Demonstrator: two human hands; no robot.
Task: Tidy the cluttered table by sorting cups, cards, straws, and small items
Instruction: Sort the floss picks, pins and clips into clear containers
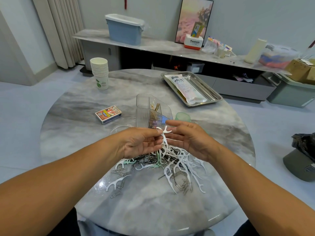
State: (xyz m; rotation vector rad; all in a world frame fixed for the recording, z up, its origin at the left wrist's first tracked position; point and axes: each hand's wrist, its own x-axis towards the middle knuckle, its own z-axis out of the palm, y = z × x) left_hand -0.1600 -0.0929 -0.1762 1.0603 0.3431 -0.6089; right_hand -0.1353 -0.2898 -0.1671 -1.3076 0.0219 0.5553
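Note:
A heap of white and pale green floss picks, paper clips and hairpins (pixel 170 160) lies on the round marble table (pixel 85 133). Above the heap, my left hand (pixel 141 142) and my right hand (pixel 190 138) face each other, and both pinch white floss picks (pixel 164 133) between the fingertips. Just behind the hands stands a clear ribbed organiser (pixel 150 113) with some brown pins inside. A box of playing cards (pixel 108 114) lies to its left. A stack of paper cups (pixel 100 72) stands at the table's far left.
A steel tray (pixel 216 96) at the far right of the table holds a packet of straws (pixel 185 87). A pale green cup (pixel 183 116) sits behind my right hand, a clear round lid (pixel 119 128) behind my left. Beyond runs a low shelf with a blue bin (pixel 124 29).

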